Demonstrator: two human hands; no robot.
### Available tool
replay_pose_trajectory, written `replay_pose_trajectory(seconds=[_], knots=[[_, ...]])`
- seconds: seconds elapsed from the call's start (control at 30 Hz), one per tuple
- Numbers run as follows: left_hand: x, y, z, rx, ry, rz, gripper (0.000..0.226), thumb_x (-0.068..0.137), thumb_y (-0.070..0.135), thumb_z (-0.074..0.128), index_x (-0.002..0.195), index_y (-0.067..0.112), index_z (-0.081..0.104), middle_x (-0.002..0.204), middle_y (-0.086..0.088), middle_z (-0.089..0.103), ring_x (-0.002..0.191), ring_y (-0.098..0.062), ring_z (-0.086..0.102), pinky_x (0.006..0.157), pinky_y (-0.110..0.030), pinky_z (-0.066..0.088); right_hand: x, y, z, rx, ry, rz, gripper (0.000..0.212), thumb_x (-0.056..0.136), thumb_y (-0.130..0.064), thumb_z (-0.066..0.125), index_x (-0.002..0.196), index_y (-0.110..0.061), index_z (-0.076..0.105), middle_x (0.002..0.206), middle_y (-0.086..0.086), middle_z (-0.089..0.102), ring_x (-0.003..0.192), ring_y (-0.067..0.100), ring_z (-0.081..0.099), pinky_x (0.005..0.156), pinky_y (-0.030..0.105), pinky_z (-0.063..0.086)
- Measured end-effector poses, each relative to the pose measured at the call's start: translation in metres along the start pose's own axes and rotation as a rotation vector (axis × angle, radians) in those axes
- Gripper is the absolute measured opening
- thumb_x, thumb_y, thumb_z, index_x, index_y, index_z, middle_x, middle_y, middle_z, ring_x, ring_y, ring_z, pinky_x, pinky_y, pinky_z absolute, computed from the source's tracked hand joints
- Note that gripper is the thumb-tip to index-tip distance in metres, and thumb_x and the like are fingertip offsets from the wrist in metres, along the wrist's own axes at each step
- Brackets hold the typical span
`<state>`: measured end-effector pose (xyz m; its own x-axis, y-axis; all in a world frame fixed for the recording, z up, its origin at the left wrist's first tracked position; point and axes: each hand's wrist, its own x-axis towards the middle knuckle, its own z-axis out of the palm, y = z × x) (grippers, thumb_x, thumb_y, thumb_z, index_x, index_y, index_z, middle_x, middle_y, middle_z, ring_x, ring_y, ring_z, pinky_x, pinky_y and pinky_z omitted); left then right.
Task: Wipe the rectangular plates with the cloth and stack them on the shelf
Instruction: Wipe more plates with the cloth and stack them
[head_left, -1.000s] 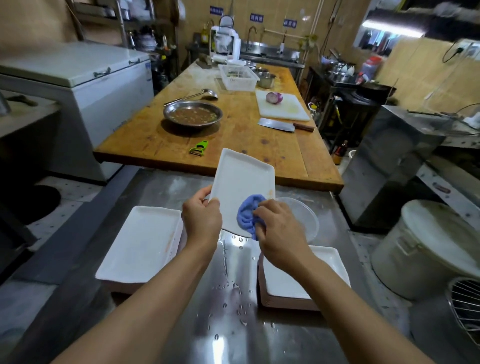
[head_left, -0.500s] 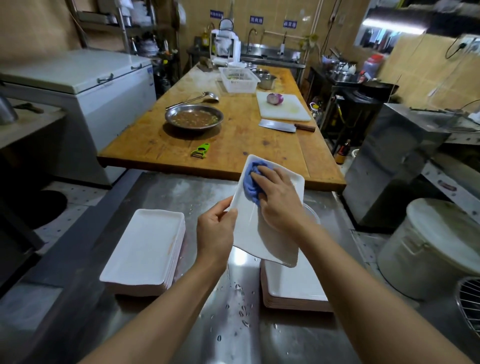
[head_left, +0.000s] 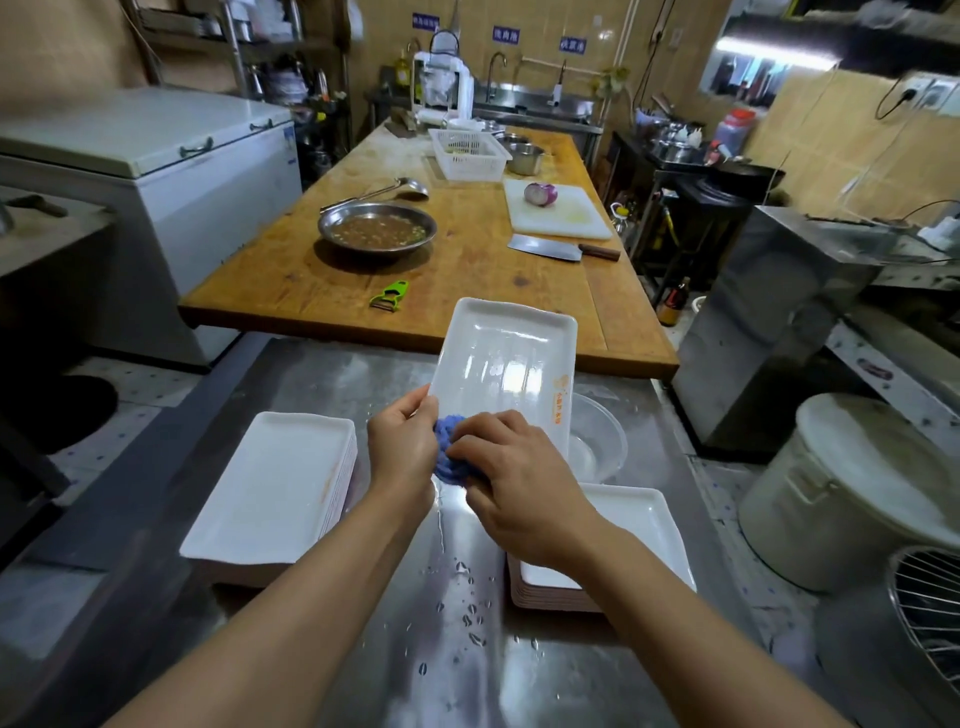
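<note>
The left hand (head_left: 402, 447) grips the near left edge of a white rectangular plate (head_left: 506, 364) tilted above the wet steel counter (head_left: 322, 374). The right hand (head_left: 519, 488) presses a blue cloth (head_left: 449, 462) against its near end. 2 plate stacks flank the arms: left stack (head_left: 275, 493), right stack (head_left: 639, 525).

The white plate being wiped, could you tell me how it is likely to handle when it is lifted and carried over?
The plate is probably stiff: it keeps its shape though the left hand grips only one edge. Its glossy face and the droplets on the steel counter suggest it may be slippery. It may chip if dropped.
</note>
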<state>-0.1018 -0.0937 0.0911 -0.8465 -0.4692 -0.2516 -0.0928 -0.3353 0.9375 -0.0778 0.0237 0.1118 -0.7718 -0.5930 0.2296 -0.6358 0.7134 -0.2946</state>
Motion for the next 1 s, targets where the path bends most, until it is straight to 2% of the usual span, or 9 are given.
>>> replay_pose_trajectory(seconds=[0.17,0.4,0.47,0.57,0.7,0.8,0.87,0.93,1.0], knots=[[0.007,-0.005,-0.008,0.096,0.034,0.002,0.028,0.093,0.010,0.051,0.117,0.006,0.065,0.104,-0.010,0.070,0.095,-0.027,0.065,0.091,-0.050,0.051,-0.020,0.022,-0.008,-0.193,0.019,0.042,0.025,0.078,-0.022,0.044,0.090,-0.015,0.064,0.106,-0.002,0.062,0.107,0.024,0.050,0.088,0.033,0.033],[-0.001,-0.010,-0.015,0.212,-0.026,0.084,0.023,0.093,0.014,0.053,0.109,0.011,0.070,0.089,0.001,0.073,0.084,-0.017,0.067,0.081,-0.034,0.054,-0.006,0.068,-0.020,-0.278,0.068,0.207,0.027,0.092,-0.022,0.043,0.115,-0.019,0.058,0.132,-0.005,0.048,0.126,0.020,0.030,0.098,0.033,0.019],[-0.004,-0.010,-0.020,0.229,-0.052,0.101,0.021,0.094,0.014,0.053,0.105,0.015,0.071,0.085,0.006,0.073,0.078,-0.013,0.067,0.074,-0.028,0.053,0.002,0.079,-0.025,-0.292,0.079,0.264,0.029,0.094,-0.024,0.041,0.118,-0.019,0.057,0.135,-0.004,0.044,0.126,0.021,0.026,0.099,0.034,0.020],[-0.008,-0.009,-0.024,0.231,-0.077,0.107,0.021,0.094,0.013,0.053,0.105,0.016,0.071,0.087,0.002,0.073,0.079,-0.014,0.067,0.074,-0.029,0.053,0.010,0.088,-0.030,-0.248,0.106,0.362,0.029,0.095,-0.024,0.042,0.118,-0.016,0.057,0.138,0.005,0.034,0.124,0.025,0.028,0.100,0.039,0.030],[-0.009,-0.006,-0.028,0.218,-0.088,0.094,0.022,0.094,0.012,0.052,0.107,0.013,0.070,0.092,-0.004,0.073,0.083,-0.019,0.067,0.079,-0.034,0.053,0.015,0.083,-0.029,0.078,0.264,0.506,0.024,0.096,-0.015,0.043,0.118,-0.011,0.052,0.125,0.013,0.036,0.104,0.031,0.049,0.082,0.044,0.050],[-0.009,-0.007,-0.030,0.193,-0.099,0.088,0.023,0.094,0.012,0.053,0.109,0.011,0.070,0.095,-0.007,0.073,0.085,-0.021,0.067,0.081,-0.036,0.053,0.017,0.079,-0.032,0.247,0.429,0.624,0.028,0.093,-0.016,0.049,0.119,-0.008,0.049,0.117,0.009,0.043,0.091,0.019,0.047,0.077,0.019,0.034],[-0.009,-0.006,-0.029,0.168,-0.107,0.085,0.024,0.095,0.011,0.052,0.113,0.008,0.068,0.098,-0.009,0.073,0.085,-0.021,0.066,0.079,-0.034,0.053,0.020,0.076,-0.034,0.457,0.430,0.752,0.030,0.090,-0.021,0.054,0.117,-0.013,0.046,0.108,0.004,0.048,0.091,0.018,0.047,0.077,0.026,0.037],[-0.010,-0.006,-0.027,0.136,-0.129,0.089,0.023,0.095,0.010,0.051,0.111,0.010,0.068,0.096,-0.008,0.073,0.082,-0.019,0.067,0.073,-0.029,0.055,0.021,0.070,-0.034,0.840,0.432,0.845,0.014,0.088,-0.014,0.053,0.101,-0.015,0.047,0.088,0.004,0.051,0.080,0.022,0.051,0.065,0.034,0.046],[-0.011,-0.006,-0.025,0.130,-0.160,0.108,0.021,0.095,0.010,0.051,0.106,0.015,0.069,0.088,-0.003,0.074,0.075,-0.014,0.068,0.064,-0.023,0.056,0.021,0.068,-0.034,1.064,0.439,0.873,0.014,0.083,0.002,0.046,0.081,-0.012,0.046,0.071,0.007,0.044,0.067,0.022,0.043,0.056,0.030,0.039]])
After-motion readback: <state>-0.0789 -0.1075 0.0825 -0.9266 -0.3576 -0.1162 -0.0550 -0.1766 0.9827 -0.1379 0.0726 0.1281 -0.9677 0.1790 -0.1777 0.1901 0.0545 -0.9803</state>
